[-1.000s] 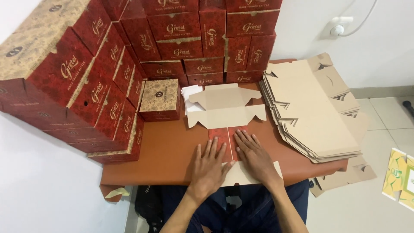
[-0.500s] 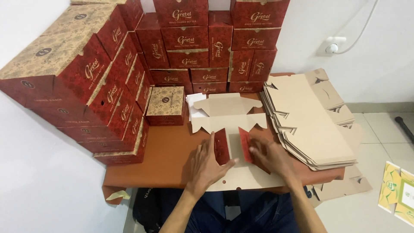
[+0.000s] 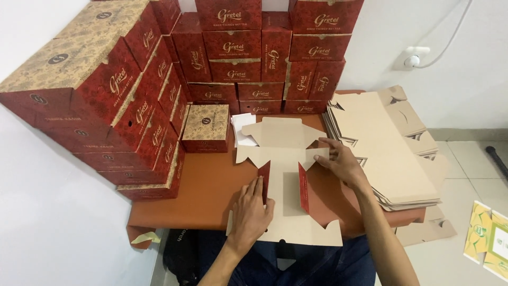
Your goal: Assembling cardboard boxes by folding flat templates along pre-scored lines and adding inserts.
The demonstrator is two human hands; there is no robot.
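Note:
A flat die-cut cardboard box blank (image 3: 283,159) lies unfolded on the brown table (image 3: 206,185), plain side up. Its two red printed side panels stand folded upright along the middle. My left hand (image 3: 251,212) rests against the left upright panel, fingers flat on the blank. My right hand (image 3: 341,161) reaches out to the blank's right flap, fingertips on its edge, next to the pile of flat blanks.
A pile of flat cardboard blanks (image 3: 386,153) fills the table's right side. Stacks of finished red and gold boxes (image 3: 159,90) line the left and back. One small assembled box (image 3: 206,127) stands beside the blank. Loose blanks lie on the floor at right (image 3: 428,233).
The side panels, flat a second ago, now stand upright. My right hand has left the right panel and moved out to the right flap. My left hand stays by the left panel.

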